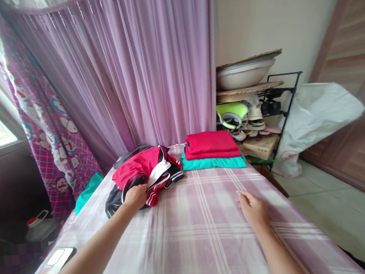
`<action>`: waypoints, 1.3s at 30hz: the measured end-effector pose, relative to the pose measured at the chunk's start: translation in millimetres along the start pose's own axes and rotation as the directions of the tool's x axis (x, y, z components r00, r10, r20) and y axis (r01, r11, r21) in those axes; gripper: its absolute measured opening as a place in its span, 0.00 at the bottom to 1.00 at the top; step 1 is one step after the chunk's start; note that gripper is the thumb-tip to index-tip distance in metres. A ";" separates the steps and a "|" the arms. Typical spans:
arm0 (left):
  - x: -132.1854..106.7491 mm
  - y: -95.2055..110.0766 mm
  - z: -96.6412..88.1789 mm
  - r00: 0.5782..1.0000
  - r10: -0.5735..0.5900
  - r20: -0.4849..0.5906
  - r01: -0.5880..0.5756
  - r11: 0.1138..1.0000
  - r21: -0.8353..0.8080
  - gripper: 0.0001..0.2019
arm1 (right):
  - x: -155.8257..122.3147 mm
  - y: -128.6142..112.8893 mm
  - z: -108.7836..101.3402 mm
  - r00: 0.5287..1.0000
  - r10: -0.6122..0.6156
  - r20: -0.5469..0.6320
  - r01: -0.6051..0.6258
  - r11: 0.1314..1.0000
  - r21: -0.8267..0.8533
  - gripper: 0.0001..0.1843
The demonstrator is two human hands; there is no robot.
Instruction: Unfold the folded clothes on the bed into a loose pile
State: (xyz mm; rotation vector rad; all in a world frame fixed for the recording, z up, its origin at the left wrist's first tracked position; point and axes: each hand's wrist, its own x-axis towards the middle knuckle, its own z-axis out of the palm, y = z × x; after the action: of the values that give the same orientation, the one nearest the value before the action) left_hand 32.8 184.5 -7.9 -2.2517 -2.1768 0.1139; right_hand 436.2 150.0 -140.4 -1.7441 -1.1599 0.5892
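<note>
A rumpled heap of clothes lies at the far left of the bed, with a red garment with black and white trim (140,164) on top and dark garments (111,200) under it. At the near side of this heap, my left hand (137,196) has its fingers closed on the red garment's edge. To the right sits a neat stack: folded red cloth (213,144) resting on folded teal cloth (215,163). My right hand (251,207) is in front of that stack, just over the sheet, fingers curled in with nothing visible in them.
A plaid sheet (191,238) covers the bed. At its left edge are a phone (60,258) and a teal cloth (88,191). Purple curtains (164,70) hang behind. Beyond the right edge stand a shoe rack (285,123) with basins (247,72) and a white plastic bag (317,112).
</note>
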 end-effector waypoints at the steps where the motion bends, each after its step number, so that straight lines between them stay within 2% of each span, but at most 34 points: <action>1: -0.8 -0.9 2.5 1.000 -0.008 0.013 0.008 1.000 0.020 0.17 | -0.4 -1.3 0.3 1.000 0.000 -0.010 0.000 1.000 -0.002 0.26; 4: 1.7 1.6 -7.1 0.999 -0.027 0.029 0.024 0.997 0.079 0.15 | -2.6 -7.2 0.3 1.000 0.005 -0.028 -0.005 1.000 -0.005 0.26; 6: 2.9 10.3 -16.5 1.000 -0.016 0.014 0.014 0.994 0.104 0.15 | -4.1 -11.5 -0.7 1.000 -0.003 -0.031 0.003 1.000 -0.006 0.26; 8: 0.8 24.1 -20.4 0.998 0.043 -0.054 -0.036 0.993 0.114 0.16 | -5.4 -14.7 -2.2 0.999 -0.017 -0.029 0.017 1.000 -0.013 0.26; 10: -5.2 38.8 -14.7 0.977 0.153 -0.147 -0.142 0.986 0.086 0.16 | -6.9 -15.4 -3.7 1.000 -0.024 -0.017 0.024 0.999 -0.025 0.27; 13: -19.5 52.5 14.7 0.914 0.305 -0.269 -0.320 0.947 -0.014 0.13 | -8.4 -12.2 -3.8 0.999 -0.040 0.004 0.040 0.998 -0.046 0.26; 15: -30.4 52.8 44.4 0.864 0.351 -0.360 -0.398 0.915 -0.065 0.13 | -6.5 -11.3 -1.4 0.999 -0.043 0.026 0.045 0.997 -0.064 0.25; 17: -39.8 47.5 74.8 0.797 0.363 -0.483 -0.455 0.887 -0.083 0.13 | 0.6 -17.6 3.3 0.997 -0.055 0.054 0.061 0.992 -0.109 0.23; 19: -45.5 40.2 98.5 0.719 0.339 -0.606 -0.471 0.880 -0.067 0.13 | 15.0 -35.1 10.2 0.992 -0.113 0.062 0.124 0.971 -0.202 0.20; 21: -47.1 34.1 111.9 0.659 0.303 -0.688 -0.472 0.879 -0.066 0.12 | 37.1 -63.1 19.1 0.971 -0.232 0.057 0.237 0.912 -0.335 0.19; 24: -44.7 29.6 116.1 0.618 0.253 -0.744 -0.481 0.871 -0.103 0.12 | 80.0 -110.5 35.9 0.885 -0.455 0.100 0.441 0.750 -0.492 0.19; 25: -43.7 29.0 115.4 0.613 0.235 -0.755 -0.483 0.867 -0.123 0.12 | 94.7 -123.7 42.2 0.852 -0.510 0.122 0.488 0.687 -0.539 0.19; 27: -42.7 28.5 113.6 0.620 0.189 -0.761 -0.476 0.862 -0.174 0.12 | 120.8 -142.1 54.8 0.829 -0.542 0.139 0.495 0.595 -0.633 0.21; 29: -42.8 28.4 112.6 0.644 0.145 -0.751 -0.463 0.856 -0.231 0.12 | 140.4 -149.9 66.3 0.832 -0.530 0.166 0.476 0.527 -0.704 0.22; 32: -43.5 28.8 111.9 0.672 0.086 -0.736 -0.445 0.841 -0.308 0.12 | 156.8 -151.6 76.9 0.846 -0.486 0.220 0.452 0.435 -0.779 0.16; 36: -43.0 28.7 111.5 0.687 -0.006 -0.727 -0.434 0.799 -0.417 0.12 | 157.4 -156.7 72.9 0.829 -0.474 0.298 0.486 0.344 -0.804 0.11; 39: -41.3 26.5 112.7 0.683 -0.116 -0.721 -0.414 0.752 -0.513 0.12 | 132.8 -158.5 54.6 0.782 -0.492 0.383 0.568 0.310 -0.763 0.08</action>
State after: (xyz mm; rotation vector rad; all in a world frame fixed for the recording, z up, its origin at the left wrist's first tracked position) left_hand 51.4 137.3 -119.8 -2.1274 -1.6685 -1.4996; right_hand 381.0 311.8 -11.8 -1.8922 -2.2291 -0.4782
